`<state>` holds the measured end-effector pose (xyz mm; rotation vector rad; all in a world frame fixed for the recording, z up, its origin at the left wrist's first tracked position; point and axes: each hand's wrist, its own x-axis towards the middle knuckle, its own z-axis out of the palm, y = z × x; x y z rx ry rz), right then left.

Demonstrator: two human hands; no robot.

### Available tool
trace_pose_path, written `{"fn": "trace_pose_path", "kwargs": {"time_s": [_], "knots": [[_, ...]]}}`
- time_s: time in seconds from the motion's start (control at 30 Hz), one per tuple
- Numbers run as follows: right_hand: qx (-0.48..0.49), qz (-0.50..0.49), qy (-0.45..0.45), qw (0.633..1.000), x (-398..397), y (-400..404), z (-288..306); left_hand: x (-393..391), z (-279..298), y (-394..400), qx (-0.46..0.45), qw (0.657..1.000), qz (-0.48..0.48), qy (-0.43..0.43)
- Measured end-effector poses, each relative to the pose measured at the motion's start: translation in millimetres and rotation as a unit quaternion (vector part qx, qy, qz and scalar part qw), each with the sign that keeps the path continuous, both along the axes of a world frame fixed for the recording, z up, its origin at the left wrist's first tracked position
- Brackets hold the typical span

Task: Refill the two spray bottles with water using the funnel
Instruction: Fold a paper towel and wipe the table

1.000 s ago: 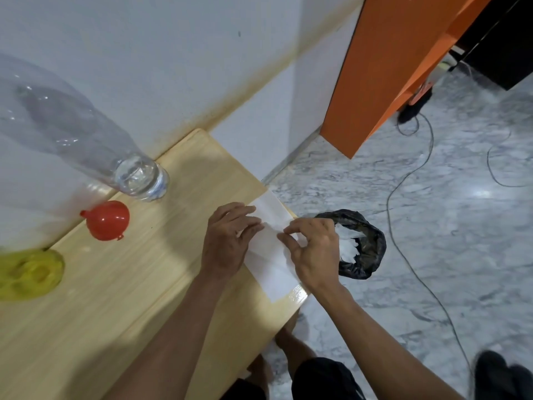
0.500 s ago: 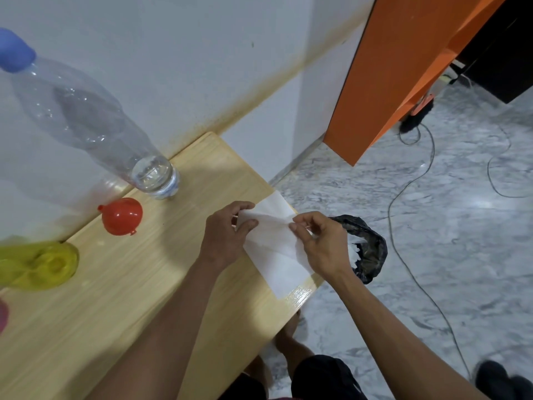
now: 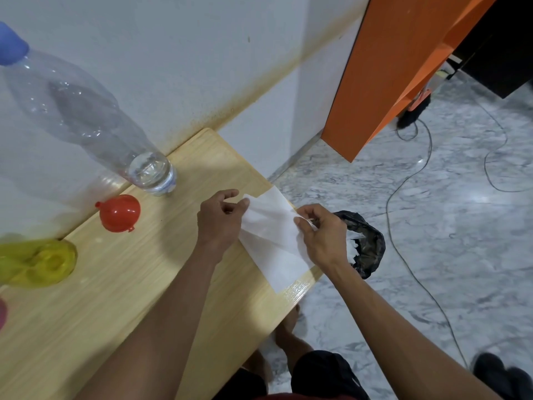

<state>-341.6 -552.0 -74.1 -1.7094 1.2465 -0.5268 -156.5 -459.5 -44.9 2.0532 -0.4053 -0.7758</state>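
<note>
A thin white paper tissue (image 3: 271, 229) was pinched between both hands (image 3: 220, 219) (image 3: 321, 235) over the table (image 3: 115, 298), seemingly for wiping; the red plastic funnel (image 3: 119, 212) was untouched, to be fetched next.

The yellow spray bottle (image 3: 37, 262) is blurred and cut by the left edge, as is a pink object (image 3: 2, 311) below it (too little shows to identify). The clear water bottle (image 3: 86, 122) has its blue cap (image 3: 10, 44) cropped at the left edge. The right hand (image 3: 323, 238) covers part of the black bag (image 3: 369, 249), whose white contents cannot be identified.
</note>
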Motion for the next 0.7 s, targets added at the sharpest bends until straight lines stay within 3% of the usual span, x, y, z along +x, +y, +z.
{"fn": "trace_pose_path", "kwargs": {"time_s": [0.17, 0.3, 0.37, 0.5, 0.7], "knots": [[-0.009, 0.021, 0.020, 1.000, 0, 0, -1, -2, 1, -3, -0.002, 0.998, 0.000, 0.060], [-0.226, 0.077, 0.097, 0.966, 0, 9, -7, -3, 1, -7, -0.001, 0.996, 0.037, 0.085], [-0.274, 0.109, 0.101, 0.950, 3, 12, -6, -3, 0, -10, 0.001, 0.995, 0.047, 0.090], [-0.265, 0.149, 0.080, 0.949, 7, 17, -13, -4, -2, -12, 0.001, 0.994, 0.055, 0.092], [-0.210, 0.127, 0.033, 0.969, 10, 20, -16, -3, 0, -10, 0.004, 0.996, 0.048, 0.080]]}}
